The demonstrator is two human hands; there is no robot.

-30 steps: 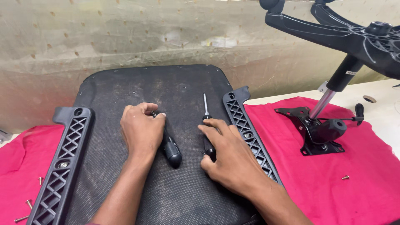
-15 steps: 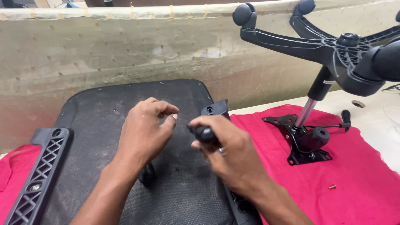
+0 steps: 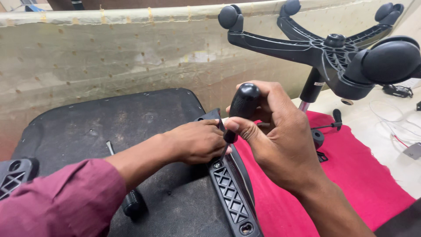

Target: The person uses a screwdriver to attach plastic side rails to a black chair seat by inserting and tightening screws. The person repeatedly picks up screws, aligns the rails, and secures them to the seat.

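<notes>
screwdriver tip: the shaft of the screwdriver (image 3: 240, 109) drops behind the left hand (image 3: 197, 141); where it meets the bracket cannot be seen.
second screwdriver (image 3: 131, 199): mostly under the maroon sleeve (image 3: 57, 202), only the handle end and a bit of shaft peeking out.
right hand (image 3: 276, 136): forearm runs off the bottom edge.
left bracket (image 3: 15, 175): cut by the left edge.
chair base (image 3: 324, 48): one arm runs off the right edge.
wires (image 3: 390, 127): too small to tell what they are.
</notes>
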